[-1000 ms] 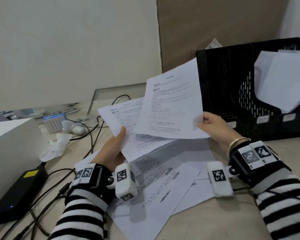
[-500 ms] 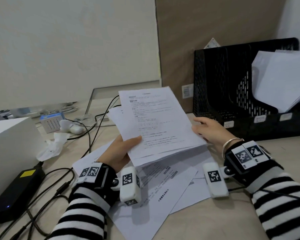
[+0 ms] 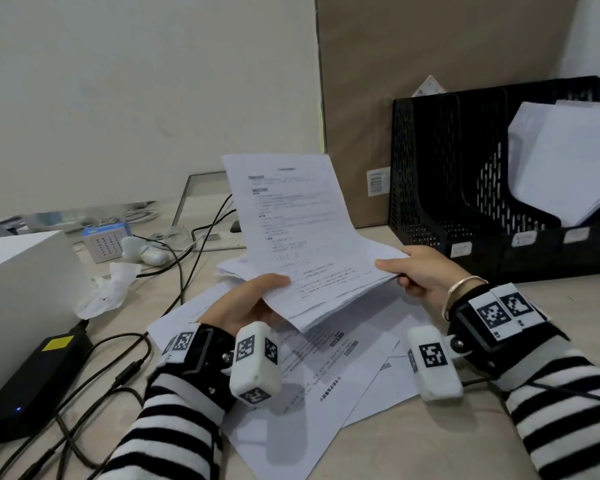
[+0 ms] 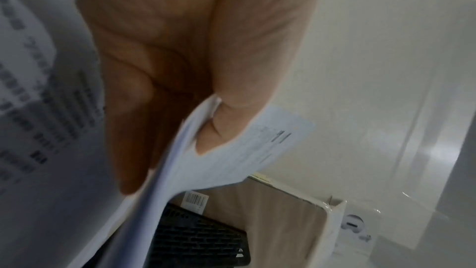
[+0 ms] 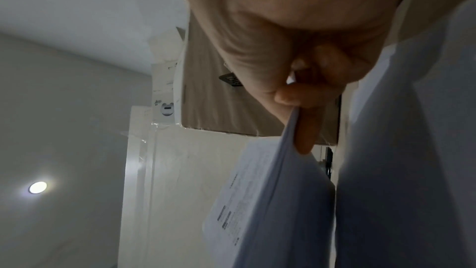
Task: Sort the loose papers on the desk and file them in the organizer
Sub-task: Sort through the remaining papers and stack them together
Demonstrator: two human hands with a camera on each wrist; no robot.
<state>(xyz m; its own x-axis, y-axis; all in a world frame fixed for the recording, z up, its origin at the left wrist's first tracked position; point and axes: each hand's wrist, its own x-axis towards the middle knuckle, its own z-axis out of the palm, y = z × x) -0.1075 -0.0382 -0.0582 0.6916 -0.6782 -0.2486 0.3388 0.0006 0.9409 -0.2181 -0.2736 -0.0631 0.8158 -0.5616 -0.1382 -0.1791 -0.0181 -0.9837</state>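
Observation:
A small stack of printed papers [image 3: 298, 233] is held tilted above the desk. My left hand [image 3: 253, 299] grips its lower left corner, thumb on top [image 4: 231, 109]. My right hand [image 3: 416, 271] pinches its right edge, thumb above and fingers below [image 5: 301, 125]. More loose printed sheets [image 3: 319, 372] lie spread on the desk beneath both hands. The black mesh organizer [image 3: 440, 174] stands at the back right; its left slots show no papers and a slot further right holds white sheets [image 3: 565, 157].
A white box [image 3: 21, 289] sits at the left, with a black power adapter [image 3: 32, 372] and several cables [image 3: 174, 271] beside it. A crumpled tissue [image 3: 108, 289], a small blue-topped box [image 3: 106, 240] and a brown board [image 3: 430, 46] behind the organizer are also in view.
The sheet in my right hand came down onto the sheets in my left hand. Both hands now hold them together as one stack, lower and further left.

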